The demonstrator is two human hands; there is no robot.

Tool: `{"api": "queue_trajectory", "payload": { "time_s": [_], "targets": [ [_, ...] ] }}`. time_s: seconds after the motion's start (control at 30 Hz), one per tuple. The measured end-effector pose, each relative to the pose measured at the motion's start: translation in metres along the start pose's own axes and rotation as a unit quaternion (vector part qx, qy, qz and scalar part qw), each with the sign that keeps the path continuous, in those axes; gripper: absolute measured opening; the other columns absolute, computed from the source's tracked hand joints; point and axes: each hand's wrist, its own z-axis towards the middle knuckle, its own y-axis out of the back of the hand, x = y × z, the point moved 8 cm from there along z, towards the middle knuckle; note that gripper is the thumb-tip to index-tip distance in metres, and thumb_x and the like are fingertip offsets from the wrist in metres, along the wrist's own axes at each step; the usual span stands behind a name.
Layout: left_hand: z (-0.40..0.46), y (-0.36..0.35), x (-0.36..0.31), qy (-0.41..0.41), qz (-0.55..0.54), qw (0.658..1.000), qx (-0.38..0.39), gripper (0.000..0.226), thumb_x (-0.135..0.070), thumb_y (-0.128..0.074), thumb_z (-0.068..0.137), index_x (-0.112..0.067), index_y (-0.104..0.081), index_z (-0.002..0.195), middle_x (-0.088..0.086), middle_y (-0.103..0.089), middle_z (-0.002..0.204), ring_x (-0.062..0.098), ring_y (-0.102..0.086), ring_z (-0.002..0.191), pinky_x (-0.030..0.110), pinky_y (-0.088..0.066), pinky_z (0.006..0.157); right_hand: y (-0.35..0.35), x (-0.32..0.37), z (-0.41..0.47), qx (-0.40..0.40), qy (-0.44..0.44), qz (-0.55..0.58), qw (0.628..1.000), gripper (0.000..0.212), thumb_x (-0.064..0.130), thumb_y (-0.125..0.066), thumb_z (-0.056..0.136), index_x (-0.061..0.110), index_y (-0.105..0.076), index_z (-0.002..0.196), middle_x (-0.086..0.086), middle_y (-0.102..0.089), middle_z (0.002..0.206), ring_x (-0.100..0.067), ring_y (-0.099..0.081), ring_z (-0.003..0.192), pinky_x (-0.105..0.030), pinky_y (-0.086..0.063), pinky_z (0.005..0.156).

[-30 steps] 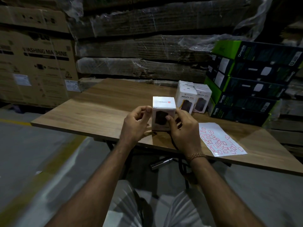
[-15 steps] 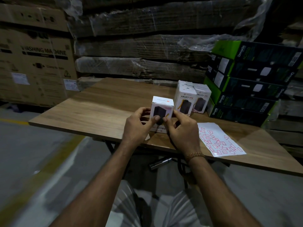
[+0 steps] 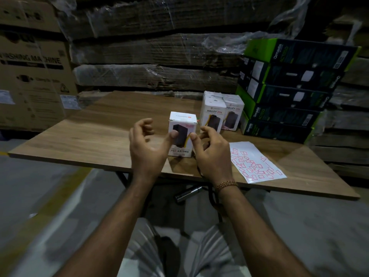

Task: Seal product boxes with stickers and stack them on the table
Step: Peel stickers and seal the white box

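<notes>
Head view is showing a wooden tabletop (image 3: 95,136) standing in a dim storeroom, with shrink-wrapped flat cardboard (image 3: 159,56) piling up behind it and a grey floor (image 3: 40,196) below. The left hand (image 3: 146,148) is hovering just left of a small white product box (image 3: 182,134), its fingers (image 3: 144,126) loosely curled and gripping nothing, while its thumb tip is lying against the box's front face; whether it is actually pressing there cannot be told. The right hand (image 3: 212,154) is sitting at the box's right front edge, thumb and forefinger touching that edge in a light pinch, the other fingers curling behind; a gold bracelet (image 3: 226,184) is circling its wrist. The box is standing on the tabletop near the front edge, upside down, its print reading "HALLEY 20K" inverted, with a reddish sticker near its upper right corner. Behind it to the right, two more white boxes (image 3: 221,112) are standing side by side, upright, reading "HALLEY 20K". Just right of the right hand, a white sticker sheet (image 3: 257,162) with red-outlined labels is lying flat. Further right, green-and-black cartons (image 3: 289,92) marked "Omada" are stacking up. At far left, a brown carton (image 3: 34,76) is reading "WASHING MACHINE".
</notes>
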Motion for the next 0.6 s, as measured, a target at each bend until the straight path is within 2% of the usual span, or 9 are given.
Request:
{"api": "queue_trajectory", "payload": {
  "time_s": [0.07, 0.1, 0.17, 0.23, 0.33, 0.4, 0.43, 0.53, 0.6],
  "targets": [
    [-0.019, 0.011, -0.031, -0.096, 0.014, 0.991, -0.094, 0.067, -0.063, -0.073, 0.093, -0.003, -0.058, 0.118, 0.009, -0.056, 0.11, 0.018, -0.055, 0.095, 0.016, -0.044, 0.088, 0.002, -0.006, -0.001, -0.009, -0.032, 0.038, 0.999, 0.058, 0.071, -0.05, 0.1, 0.023, -0.064, 0.129, 0.008, -0.07, 0.115, -0.007, -0.066, 0.099, -0.041, -0.062, 0.081],
    [-0.029, 0.009, -0.049, -0.148, 0.026, 0.982, -0.11, 0.056, -0.05, -0.074, 0.096, 0.002, -0.057, 0.109, 0.009, -0.054, 0.104, 0.018, -0.051, 0.091, 0.014, -0.039, 0.086, 0.003, -0.009, -0.002, -0.01, -0.044, 0.056, 0.997, 0.055, 0.071, -0.05, 0.101, 0.024, -0.065, 0.126, 0.009, -0.07, 0.113, -0.006, -0.066, 0.098, -0.039, -0.062, 0.08],
    [-0.049, -0.007, -0.082, -0.242, 0.033, 0.965, -0.093, 0.031, -0.021, -0.078, 0.096, 0.003, -0.058, 0.096, 0.006, -0.051, 0.095, 0.017, -0.048, 0.087, 0.018, -0.038, 0.081, 0.005, -0.013, -0.002, -0.01, -0.061, 0.095, 0.994, 0.044, 0.063, -0.053, 0.103, 0.026, -0.068, 0.12, 0.011, -0.071, 0.108, -0.003, -0.067, 0.094, -0.032, -0.061, 0.078],
    [-0.059, -0.03, -0.098, -0.281, 0.011, 0.958, -0.05, 0.016, -0.005, -0.073, 0.094, 0.001, -0.059, 0.09, 0.005, -0.051, 0.09, 0.017, -0.048, 0.081, 0.022, -0.04, 0.075, 0.011, -0.02, 0.0, -0.036, -0.09, 0.152, 0.984, 0.028, 0.051, -0.057, 0.106, 0.027, -0.071, 0.113, 0.011, -0.074, 0.102, -0.003, -0.07, 0.091, -0.028, -0.06, 0.077],
    [-0.063, -0.067, -0.106, -0.29, -0.018, 0.957, 0.022, 0.012, 0.003, -0.072, 0.092, -0.001, -0.061, 0.093, -0.002, -0.05, 0.089, 0.011, -0.047, 0.077, 0.015, -0.04, 0.073, 0.034, -0.042, -0.001, -0.105, -0.143, 0.214, 0.961, 0.016, 0.035, -0.061, 0.107, 0.024, -0.073, 0.106, 0.007, -0.076, 0.095, -0.004, -0.072, 0.086, -0.025, -0.059, 0.075],
    [-0.06, -0.096, -0.105, -0.272, -0.01, 0.958, 0.085, 0.013, 0.003, -0.072, 0.092, -0.003, -0.062, 0.097, -0.006, -0.05, 0.091, 0.003, -0.044, 0.079, 0.008, -0.038, 0.073, 0.056, -0.06, -0.003, -0.127, -0.144, 0.188, 0.963, 0.011, 0.023, -0.063, 0.106, 0.02, -0.073, 0.105, 0.007, -0.076, 0.092, -0.004, -0.072, 0.083, -0.026, -0.058, 0.074],
    [-0.057, -0.112, -0.102, -0.255, -0.001, 0.959, 0.124, 0.013, 0.001, -0.071, 0.094, -0.004, -0.061, 0.101, -0.006, -0.052, 0.093, 0.002, -0.045, 0.081, 0.008, -0.039, 0.073, 0.068, -0.071, -0.003, -0.13, -0.146, 0.167, 0.966, 0.012, 0.016, -0.062, 0.105, 0.022, -0.074, 0.104, 0.007, -0.076, 0.092, -0.007, -0.073, 0.083, -0.031, -0.06, 0.076],
    [-0.047, -0.16, -0.085, -0.19, 0.037, 0.949, 0.247, 0.022, -0.006, -0.07, 0.098, -0.011, -0.06, 0.117, -0.005, -0.058, 0.107, 0.003, -0.049, 0.091, 0.017, -0.042, 0.077, 0.101, -0.105, -0.003, -0.123, -0.162, 0.077, 0.976, 0.029, 0.005, -0.059, 0.1, 0.03, -0.073, 0.099, 0.009, -0.076, 0.093, -0.014, -0.073, 0.088, -0.046, -0.062, 0.084],
    [-0.043, -0.187, -0.067, -0.12, 0.07, 0.937, 0.319, 0.037, -0.012, -0.072, 0.099, -0.017, -0.058, 0.132, -0.005, -0.06, 0.123, 0.003, -0.051, 0.106, 0.021, -0.045, 0.09, 0.118, -0.118, -0.005, -0.111, -0.172, 0.018, 0.979, 0.035, 0.0, -0.058, 0.099, 0.031, -0.073, 0.097, 0.011, -0.075, 0.095, -0.008, -0.071, 0.092, -0.042, -0.062, 0.087]
  ]
}}
